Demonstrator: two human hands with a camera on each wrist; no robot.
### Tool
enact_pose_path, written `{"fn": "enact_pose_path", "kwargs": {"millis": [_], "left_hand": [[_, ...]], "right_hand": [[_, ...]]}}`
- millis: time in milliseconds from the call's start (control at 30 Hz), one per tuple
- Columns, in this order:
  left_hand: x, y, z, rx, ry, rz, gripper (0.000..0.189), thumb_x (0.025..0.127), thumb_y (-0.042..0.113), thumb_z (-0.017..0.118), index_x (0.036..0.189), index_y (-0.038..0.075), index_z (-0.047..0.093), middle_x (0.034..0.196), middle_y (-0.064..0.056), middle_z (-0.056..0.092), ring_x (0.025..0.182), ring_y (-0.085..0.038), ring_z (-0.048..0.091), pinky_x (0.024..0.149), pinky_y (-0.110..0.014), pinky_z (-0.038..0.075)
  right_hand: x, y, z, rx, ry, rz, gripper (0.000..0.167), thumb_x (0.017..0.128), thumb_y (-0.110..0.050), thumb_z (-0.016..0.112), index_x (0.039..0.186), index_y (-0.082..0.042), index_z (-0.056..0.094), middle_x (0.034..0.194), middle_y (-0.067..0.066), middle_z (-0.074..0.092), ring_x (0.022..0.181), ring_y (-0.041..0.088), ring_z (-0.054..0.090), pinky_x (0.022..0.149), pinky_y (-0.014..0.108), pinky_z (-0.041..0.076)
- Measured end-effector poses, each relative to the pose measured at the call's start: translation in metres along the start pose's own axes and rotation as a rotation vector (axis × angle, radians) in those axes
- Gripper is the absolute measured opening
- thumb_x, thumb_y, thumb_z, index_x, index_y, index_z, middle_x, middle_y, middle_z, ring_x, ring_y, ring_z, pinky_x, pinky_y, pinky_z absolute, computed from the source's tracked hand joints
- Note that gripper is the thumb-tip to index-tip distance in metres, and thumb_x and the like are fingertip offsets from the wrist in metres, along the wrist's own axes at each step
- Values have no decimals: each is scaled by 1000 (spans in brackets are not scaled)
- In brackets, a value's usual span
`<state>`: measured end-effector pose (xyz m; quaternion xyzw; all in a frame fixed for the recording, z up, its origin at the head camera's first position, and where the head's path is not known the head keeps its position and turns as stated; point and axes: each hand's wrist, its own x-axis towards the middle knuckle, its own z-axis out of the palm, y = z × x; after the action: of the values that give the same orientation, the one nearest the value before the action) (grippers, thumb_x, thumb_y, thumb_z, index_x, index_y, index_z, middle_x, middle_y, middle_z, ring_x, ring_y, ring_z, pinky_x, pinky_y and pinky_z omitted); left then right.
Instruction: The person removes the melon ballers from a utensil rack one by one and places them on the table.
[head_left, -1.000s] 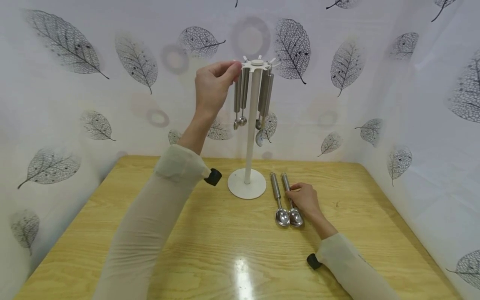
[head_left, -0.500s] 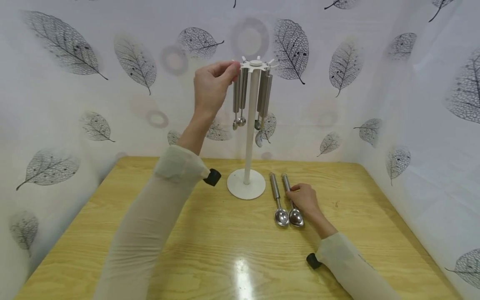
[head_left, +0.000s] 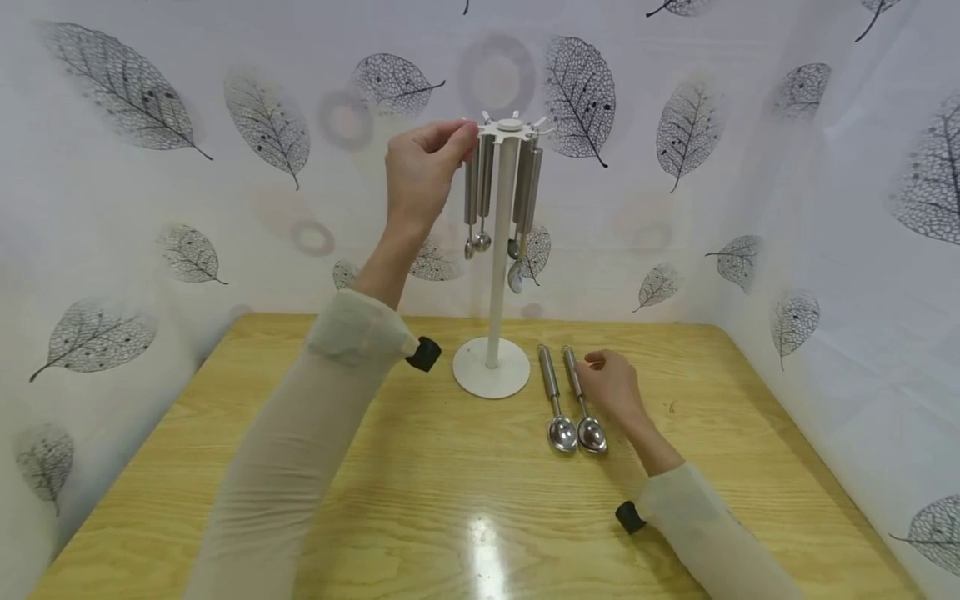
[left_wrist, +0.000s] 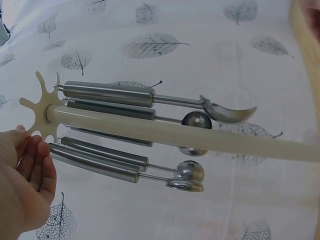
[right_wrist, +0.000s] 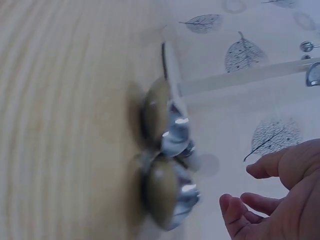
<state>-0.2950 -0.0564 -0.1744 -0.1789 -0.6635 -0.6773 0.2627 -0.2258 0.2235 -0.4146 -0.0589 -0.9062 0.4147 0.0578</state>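
Note:
A white utensil rack (head_left: 494, 283) stands upright on the table, with several steel-handled utensils (left_wrist: 105, 94) hanging from its hooked top. My left hand (head_left: 423, 171) pinches the left edge of that top, thumb against fingers; in the left wrist view the hand (left_wrist: 25, 180) is on one of the hook arms. Two metal scoops lie side by side right of the round base: a left scoop (head_left: 551, 375) and a right scoop (head_left: 592, 434). Over the right scoop's handle hovers my right hand (head_left: 615, 387). In the right wrist view its thumb and fingers are apart, with nothing between them.
The wooden table (head_left: 375, 500) reaches back to a white leaf-patterned curtain (head_left: 660, 192), which also closes off both sides. The rack's round base (head_left: 480, 382) sits left of the scoops. A dark cuff device (head_left: 425, 354) is on the left wrist.
My right hand's fingers have come off the right scoop's handle, and the hand has risen a little. My left hand stays at the rack's top. Both scoops lie where they were.

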Motion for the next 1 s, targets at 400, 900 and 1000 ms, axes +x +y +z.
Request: {"fn": "enact_pose_path", "kwargs": {"millis": [400,900,1000], "left_hand": [[0,2,-1,-2,3,-7,18,102,11,74,111,-4,79,90,-10,75,84,-16,67,87,-26,57],[2,3,-1,-2,3,-22,18,102,9,74,113,-4,78,93,-9,77,84,-14,68,87,-26,57],[3,3,-1,3,3,-23,18,102,9,74,113,-4,78,93,-9,76,84,-14,68,87,-26,57]], "right_hand": [[13,-52,-20,166,151,-221,34,104,-17,65,127,8,69,113,25,71,103,35,66,83,29,52],[20,-117,-29,341,145,-426,32,105,-16,67,129,4,69,118,19,72,103,24,65,87,24,52],[21,-127,-29,379,159,-459,31,104,-15,68,128,5,69,116,19,71,101,20,65,87,23,52]]}}
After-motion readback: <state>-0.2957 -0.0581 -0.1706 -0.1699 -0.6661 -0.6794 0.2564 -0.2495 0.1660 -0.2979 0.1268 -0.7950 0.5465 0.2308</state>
